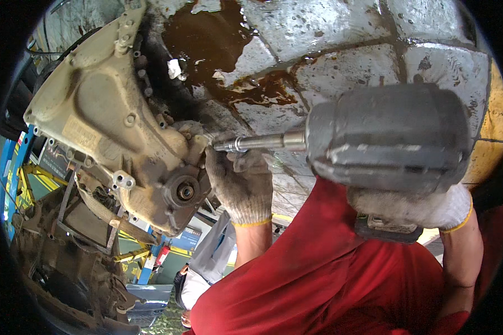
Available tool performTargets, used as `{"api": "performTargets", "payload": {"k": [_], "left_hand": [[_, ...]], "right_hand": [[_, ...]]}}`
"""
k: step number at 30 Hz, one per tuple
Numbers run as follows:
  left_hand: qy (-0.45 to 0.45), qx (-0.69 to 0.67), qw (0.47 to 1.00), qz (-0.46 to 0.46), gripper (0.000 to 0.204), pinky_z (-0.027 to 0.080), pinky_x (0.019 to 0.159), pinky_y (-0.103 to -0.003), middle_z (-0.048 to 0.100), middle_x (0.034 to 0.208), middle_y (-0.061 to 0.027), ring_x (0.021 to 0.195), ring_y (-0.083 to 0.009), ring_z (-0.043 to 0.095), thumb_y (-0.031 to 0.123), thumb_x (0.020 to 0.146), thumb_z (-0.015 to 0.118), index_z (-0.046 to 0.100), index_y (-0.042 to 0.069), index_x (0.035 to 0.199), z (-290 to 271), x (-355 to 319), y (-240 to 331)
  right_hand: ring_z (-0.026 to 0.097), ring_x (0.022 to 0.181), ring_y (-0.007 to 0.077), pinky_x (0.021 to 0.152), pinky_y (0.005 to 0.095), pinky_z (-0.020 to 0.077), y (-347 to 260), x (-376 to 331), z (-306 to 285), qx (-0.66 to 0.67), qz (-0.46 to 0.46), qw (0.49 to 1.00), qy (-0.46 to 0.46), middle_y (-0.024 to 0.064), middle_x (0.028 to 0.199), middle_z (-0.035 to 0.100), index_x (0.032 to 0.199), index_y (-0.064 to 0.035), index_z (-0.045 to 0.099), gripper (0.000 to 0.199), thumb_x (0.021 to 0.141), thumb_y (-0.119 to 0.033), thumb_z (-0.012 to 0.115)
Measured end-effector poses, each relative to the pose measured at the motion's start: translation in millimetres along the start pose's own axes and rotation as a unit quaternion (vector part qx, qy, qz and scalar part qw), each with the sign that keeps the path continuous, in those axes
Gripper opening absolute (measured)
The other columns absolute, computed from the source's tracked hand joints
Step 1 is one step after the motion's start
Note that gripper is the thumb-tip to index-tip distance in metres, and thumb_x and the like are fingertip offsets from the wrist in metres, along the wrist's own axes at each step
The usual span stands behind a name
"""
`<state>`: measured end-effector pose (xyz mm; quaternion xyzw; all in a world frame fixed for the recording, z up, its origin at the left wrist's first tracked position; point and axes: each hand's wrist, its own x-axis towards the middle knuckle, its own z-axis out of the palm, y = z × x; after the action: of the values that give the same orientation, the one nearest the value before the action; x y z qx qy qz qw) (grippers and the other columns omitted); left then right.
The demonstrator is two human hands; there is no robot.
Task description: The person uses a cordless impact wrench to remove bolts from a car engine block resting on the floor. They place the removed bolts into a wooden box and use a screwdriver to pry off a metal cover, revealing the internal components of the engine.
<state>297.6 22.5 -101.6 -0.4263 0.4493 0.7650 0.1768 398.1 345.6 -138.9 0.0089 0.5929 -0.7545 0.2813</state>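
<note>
My right hand (413,204), in a dirty white knit glove, is wrapped round the grip of a dark cordless impact wrench (388,137). A long silver socket extension (268,140) runs left from its nose to the lower edge of a large, tan cast-metal housing (103,106). Close to the extension's tip, my gloved left hand (237,181) curls its fingers round the socket end. Those fingers partly hide the tip, so what it sits on does not show. Below the tip, the housing has a round dark seal opening (183,191).
Brown oil (204,42) lies pooled on the grey floor tiles (330,72), beside a scrap of white paper (174,69). Dusty vehicle parts (67,268) and a blue-and-yellow frame (22,173) are at the left. Another person (193,287) shows at the bottom, near my red-clothed leg (296,268).
</note>
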Motion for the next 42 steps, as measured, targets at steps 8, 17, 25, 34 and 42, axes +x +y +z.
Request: {"api": "performTargets", "payload": {"k": [8,17,25,34,42], "left_hand": [[0.101,-0.001,0.994,-0.026,0.023,0.056,0.069,-0.027,0.077,0.105,-0.002,0.082,-0.0121,0.067,0.027,0.108,0.068,0.072,0.013,0.125,-3.1,-16.8,-10.3],[-0.083,0.066,0.994,0.011,0.042,0.052,0.104,-0.041,0.073,0.138,-0.0056,0.122,-0.0221,0.067,0.043,0.113,0.061,0.065,0.016,0.144,19.1,-13.5,-11.0],[-0.013,0.111,0.993,0.033,0.043,0.048,0.1,-0.038,0.066,0.122,-0.0005,0.109,-0.0177,0.059,0.051,0.111,0.064,0.066,0.016,0.136,31.4,-0.6,-8.0],[-0.071,0.066,0.995,-0.007,0.03,0.048,0.073,-0.023,0.056,0.079,0.0081,0.066,-0.0044,0.045,0.041,0.114,0.064,0.071,0.012,0.122,22.8,11.8,7.9],[-0.097,0.064,0.993,-0.011,0.029,0.04,0.064,-0.022,0.057,0.08,0.0071,0.07,-0.0058,0.048,0.045,0.111,0.068,0.068,0.016,0.116,21.4,11.8,7.7]], "right_hand": [[0.078,0.11,0.0209,0.092,0.0373,0.0654,5.7,7.1,13.5,0.007,-0.046,0.999,-0.015,0.0075,0.129,0.079,0.131,-0.0062,0.079,0.035,0.096,-0.009,0.082],[0.076,0.113,0.0211,0.095,0.038,0.064,2.7,43.8,31.4,-0.01,-0.102,0.994,0.045,0.0077,0.133,0.078,0.133,-0.0092,0.078,0.038,0.095,-0.01,0.083],[0.075,0.107,0.0169,0.091,0.0358,0.063,7.0,70.1,41.5,-0.045,-0.147,0.987,0.041,0.0069,0.128,0.078,0.132,-0.0092,0.078,0.04,0.093,-0.012,0.085],[0.076,0.109,0.0229,0.094,0.0382,0.0615,-6.9,63.7,50.6,0.186,0.124,0.974,0.048,0.0104,0.124,0.079,0.132,-0.0105,0.076,0.042,0.093,-0.021,0.083],[0.076,0.091,0.0173,0.078,0.0347,0.0643,4.2,60.1,58.1,-0.002,-0.038,0.998,0.043,0.0057,0.108,0.079,0.123,-0.0106,0.081,0.033,0.09,-0.009,0.082]]}}
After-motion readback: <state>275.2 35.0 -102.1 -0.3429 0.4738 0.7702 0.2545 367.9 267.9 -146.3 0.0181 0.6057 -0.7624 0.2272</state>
